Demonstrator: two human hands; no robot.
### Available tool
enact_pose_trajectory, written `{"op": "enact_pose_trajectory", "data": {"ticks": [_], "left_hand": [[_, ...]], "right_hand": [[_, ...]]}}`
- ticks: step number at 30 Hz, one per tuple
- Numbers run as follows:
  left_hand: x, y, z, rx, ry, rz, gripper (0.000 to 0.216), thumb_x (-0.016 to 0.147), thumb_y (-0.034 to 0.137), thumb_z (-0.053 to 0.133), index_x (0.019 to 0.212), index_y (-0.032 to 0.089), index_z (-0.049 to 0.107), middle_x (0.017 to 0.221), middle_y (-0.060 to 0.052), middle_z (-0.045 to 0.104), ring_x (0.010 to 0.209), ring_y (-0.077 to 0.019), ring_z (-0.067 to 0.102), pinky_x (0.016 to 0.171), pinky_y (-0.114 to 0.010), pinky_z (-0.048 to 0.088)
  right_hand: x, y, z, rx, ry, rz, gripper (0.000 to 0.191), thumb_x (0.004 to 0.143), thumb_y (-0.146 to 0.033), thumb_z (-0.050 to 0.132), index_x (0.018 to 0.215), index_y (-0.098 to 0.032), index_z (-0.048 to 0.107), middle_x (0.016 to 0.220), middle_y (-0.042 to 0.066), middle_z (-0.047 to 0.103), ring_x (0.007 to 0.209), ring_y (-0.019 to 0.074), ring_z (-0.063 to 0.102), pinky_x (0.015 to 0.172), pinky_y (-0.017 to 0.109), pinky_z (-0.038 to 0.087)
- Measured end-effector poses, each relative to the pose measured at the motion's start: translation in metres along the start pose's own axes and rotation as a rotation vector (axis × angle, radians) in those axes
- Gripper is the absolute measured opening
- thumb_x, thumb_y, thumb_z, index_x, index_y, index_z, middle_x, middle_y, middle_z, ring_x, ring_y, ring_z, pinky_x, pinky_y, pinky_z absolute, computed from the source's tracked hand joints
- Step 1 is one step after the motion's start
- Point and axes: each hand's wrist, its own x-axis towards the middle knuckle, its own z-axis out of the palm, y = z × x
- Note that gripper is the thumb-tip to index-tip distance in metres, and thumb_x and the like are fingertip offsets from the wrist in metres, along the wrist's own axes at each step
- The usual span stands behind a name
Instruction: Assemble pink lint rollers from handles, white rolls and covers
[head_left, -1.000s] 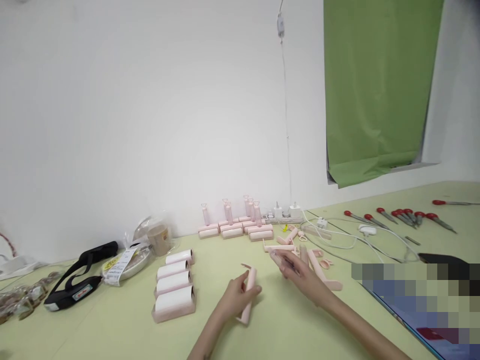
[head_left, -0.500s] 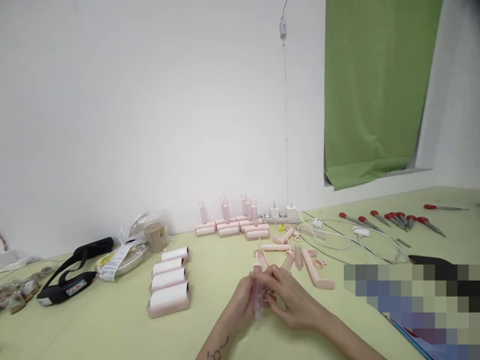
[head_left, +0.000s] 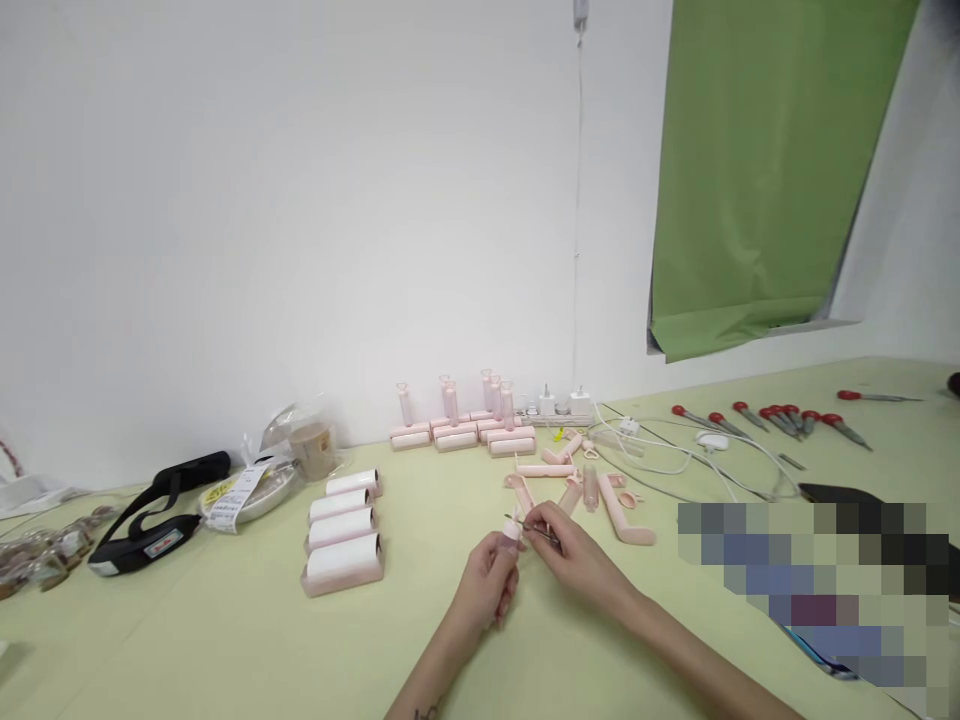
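Observation:
My left hand (head_left: 486, 582) is closed around a clear pink tube-shaped handle (head_left: 511, 533), whose pale top end sticks up above the fingers. In my right hand (head_left: 574, 558) is a thin metal tool (head_left: 546, 536), pinched between the fingers, with its tip close to the top of the handle. I cannot make out whether it touches. Just beyond my hands lie loose pink parts: an L-shaped arm (head_left: 622, 520), another clear tube (head_left: 590, 488) and a small ring piece (head_left: 630, 498).
To the left stand several white rolls in pink frames (head_left: 343, 563). Others with upright handles (head_left: 456, 432) line the wall beside a power strip (head_left: 570, 418). White cables (head_left: 686, 465), red-ended tools (head_left: 791, 420), a black strap (head_left: 150, 520) and a wrapped cup (head_left: 311, 450) lie around.
My hands have moved apart slightly. The handle now sits lower in my left hand with its top end exposed, and the metal tool shows in my right hand. The view has shifted a little.

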Motion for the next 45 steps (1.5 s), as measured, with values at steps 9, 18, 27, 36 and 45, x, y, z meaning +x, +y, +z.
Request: {"op": "enact_pose_trajectory", "data": {"ticks": [9, 18, 27, 36, 45], "left_hand": [[-0.008, 0.000, 0.001, 0.462, 0.016, 0.120, 0.020, 0.075, 0.036, 0.040, 0.072, 0.018, 0.048, 0.051, 0.007, 0.036, 0.044, -0.0069, 0.032, 0.043, -0.018, 0.025], [-0.022, 0.027, -0.010, 1.044, -0.105, 0.201, 0.014, 0.066, 0.029, 0.048, 0.057, 0.019, 0.053, 0.043, 0.005, 0.035, 0.040, -0.0077, 0.024, 0.042, -0.021, 0.017], [-0.027, 0.046, -0.005, 1.162, -0.169, 0.291, 0.016, 0.062, 0.031, 0.050, 0.050, 0.021, 0.053, 0.042, 0.002, 0.043, 0.038, -0.0096, 0.029, 0.042, -0.022, 0.019], [-0.031, 0.040, -0.052, 1.046, -0.013, 0.193, 0.032, 0.076, 0.028, 0.035, 0.107, 0.022, 0.041, 0.071, -0.001, 0.055, 0.059, -0.0173, 0.049, 0.054, -0.023, 0.032], [0.062, 0.012, -0.004, 0.911, 0.250, 0.012, 0.040, 0.073, 0.036, 0.043, 0.107, 0.014, 0.045, 0.094, -0.015, 0.055, 0.085, -0.0295, 0.053, 0.073, -0.039, 0.036]], "right_hand": [[-0.004, -0.007, -0.006, -0.098, -0.022, -0.063, 0.025, 0.083, -0.036, 0.036, 0.105, -0.023, 0.039, 0.086, 0.001, 0.052, 0.069, 0.0134, 0.051, 0.059, 0.024, 0.038], [-0.006, -0.002, -0.007, -0.435, -0.197, -0.401, 0.043, 0.088, -0.026, 0.020, 0.050, -0.018, 0.037, 0.049, -0.003, 0.038, 0.042, 0.0088, 0.033, 0.046, 0.024, 0.020], [-0.011, -0.022, -0.027, -0.331, -0.289, -0.285, 0.040, 0.087, -0.030, 0.020, 0.049, -0.018, 0.022, 0.046, -0.005, 0.023, 0.041, 0.0088, 0.025, 0.045, 0.024, 0.019], [-0.011, 0.030, -0.072, -0.282, -0.166, 0.198, 0.031, 0.083, -0.036, 0.027, 0.071, -0.022, 0.053, 0.072, 0.002, 0.059, 0.068, 0.0196, 0.054, 0.061, 0.027, 0.036], [0.048, 0.035, -0.087, -0.674, -0.334, 0.222, 0.039, 0.055, -0.028, 0.059, 0.094, -0.022, 0.055, 0.070, 0.004, 0.063, 0.065, 0.0265, 0.058, 0.051, 0.029, 0.036]]}}
